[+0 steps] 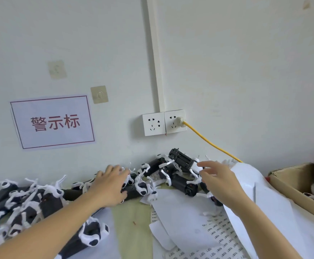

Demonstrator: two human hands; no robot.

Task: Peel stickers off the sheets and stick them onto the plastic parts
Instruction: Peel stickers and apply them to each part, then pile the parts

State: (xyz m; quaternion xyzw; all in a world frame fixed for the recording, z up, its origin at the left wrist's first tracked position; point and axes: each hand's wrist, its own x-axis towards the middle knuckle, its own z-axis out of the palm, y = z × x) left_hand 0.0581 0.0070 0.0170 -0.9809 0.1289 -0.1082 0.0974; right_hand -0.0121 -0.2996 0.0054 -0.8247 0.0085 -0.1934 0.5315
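The left hand (113, 184) lies palm down on the pile of black-and-white plastic parts (40, 199) that runs along the foot of the wall, its straight fingers touching the white pieces at the middle of the pile; this grip is open and holds nothing. The right hand (218, 181) hovers with loosely spread fingers just above the heap of black plastic parts with white clips (178, 171) below the wall socket, this grip open too, and no part is clasped in it. White sticker sheets printed with rows of small labels (218, 238) lie on the pale green surface (132, 227) under and near the right forearm, with plain curled backing paper (249, 186) on top of them, to the right of that hand. The parts are short dark bodies with white curved arms and round white ends. Both forearms reach forward from the lower edge, the left from the lower left, the right from the lower right. A brown cardboard box (290, 191) at right holds more such parts. A yellow cable (210, 143) runs from the white wall socket (163, 122).
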